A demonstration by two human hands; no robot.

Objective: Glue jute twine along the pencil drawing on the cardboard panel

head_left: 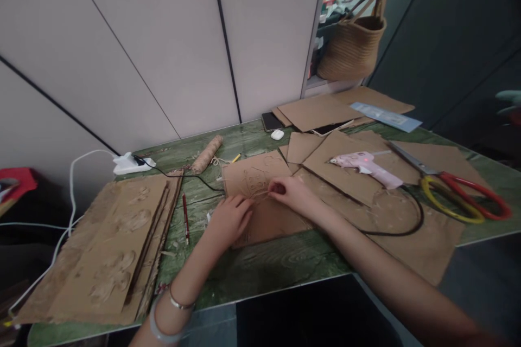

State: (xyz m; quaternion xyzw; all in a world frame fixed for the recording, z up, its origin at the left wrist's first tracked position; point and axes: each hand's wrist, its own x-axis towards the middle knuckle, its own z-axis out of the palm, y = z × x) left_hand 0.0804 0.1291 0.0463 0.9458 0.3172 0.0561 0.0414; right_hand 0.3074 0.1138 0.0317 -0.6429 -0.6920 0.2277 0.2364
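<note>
A piece of brown cardboard (268,222) lies before me, with raised curling lines like glued twine on its upper part. My left hand (232,219) rests on its left side, palm down, thumb apart from the fingers. Over the middle of the board, my right hand (291,195) pinches thumb and forefinger together on a thin strand of twine (260,193). This strand runs toward my left fingertips; whether they touch it is unclear. Behind the board lies a spool of twine (207,154) with a loose end.
A pink glue gun (368,167) lies on cardboard sheets (345,173) at right, beside large scissors (451,179). At left are stacked cardboard (101,249), a red pencil (186,217) and a power strip (132,164). A phone (277,121) and white case (277,134) sit behind.
</note>
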